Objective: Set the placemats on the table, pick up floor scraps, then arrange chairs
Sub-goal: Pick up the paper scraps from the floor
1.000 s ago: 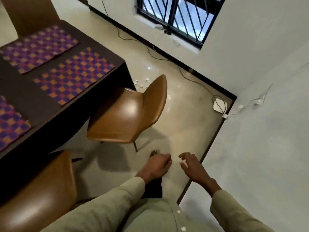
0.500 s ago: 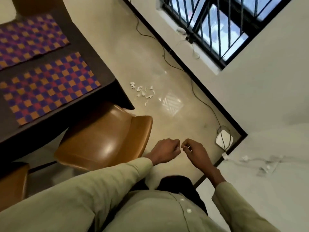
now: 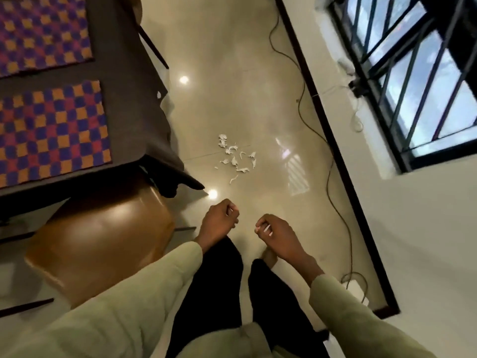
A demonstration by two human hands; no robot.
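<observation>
Both hands hang low over the glossy floor [image 3: 232, 73], side by side and a little apart. The left hand [image 3: 219, 222] has its fingers [image 3: 233, 215] curled into a loose fist; whether anything sits inside it cannot be told. The right hand [image 3: 277, 232] is curled too, and a thin white sliver [image 3: 265, 228] shows at its fingertips — it looks like a scrap pinched there, though the blur makes that less than certain.

Ahead of both sets of fingers, well apart from them, lies a small scatter of white paper scraps [image 3: 236, 157] on the tiles, loosely clustered, none of them touched.

To the left of the left fingers stands a brown chair [image 3: 103, 236], its back nearest the person and its seat tucked under the edge of the dark worktop [image 3: 124, 99]. On that worktop, further left and ahead, lie two checkered placemats — the nearer placemat [image 3: 54, 130] flat by the corner, the farther placemat [image 3: 44, 32] beyond it.

To the right of the right fingers a dark cable [image 3: 333, 182] trails along the floor beside the black skirting, ending by a white adapter [image 3: 355, 290] near the wall corner. A barred window [image 3: 413, 73] is set in the white wall above.
</observation>
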